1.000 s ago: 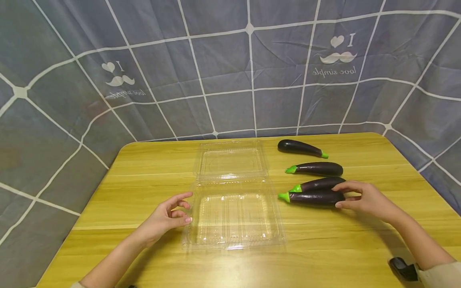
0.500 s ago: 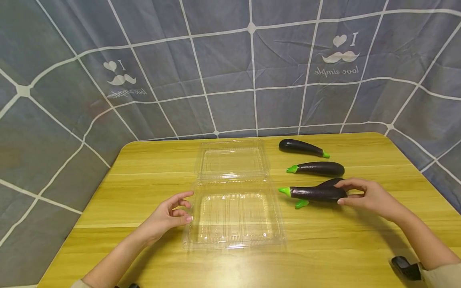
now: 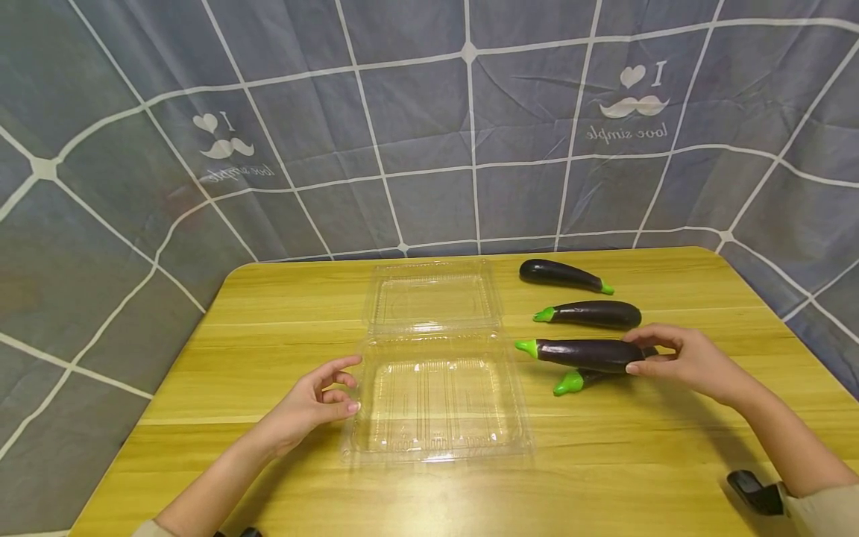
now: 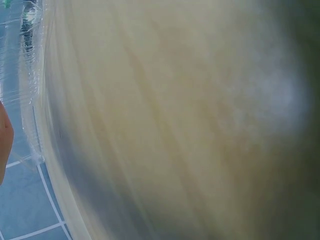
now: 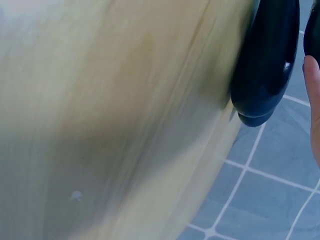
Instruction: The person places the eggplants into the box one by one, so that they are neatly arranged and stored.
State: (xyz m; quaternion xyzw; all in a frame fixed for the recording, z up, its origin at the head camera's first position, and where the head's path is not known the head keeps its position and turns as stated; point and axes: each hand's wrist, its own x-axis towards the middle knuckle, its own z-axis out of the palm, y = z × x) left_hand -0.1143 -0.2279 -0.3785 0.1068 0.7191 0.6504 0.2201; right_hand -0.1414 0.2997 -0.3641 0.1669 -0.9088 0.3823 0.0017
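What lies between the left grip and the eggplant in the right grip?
The clear container: in the head view, its near half lies between the left grip and the held eggplant.

A glossy dark-purple eggplant (image 3: 587,356), green stem pointing left, is pinched at its blunt end by the right hand (image 3: 690,365); a second eggplant (image 3: 577,380) is partly hidden beneath. A clear container (image 3: 436,406) is laid open, perhaps touched by the left hand (image 3: 309,406).
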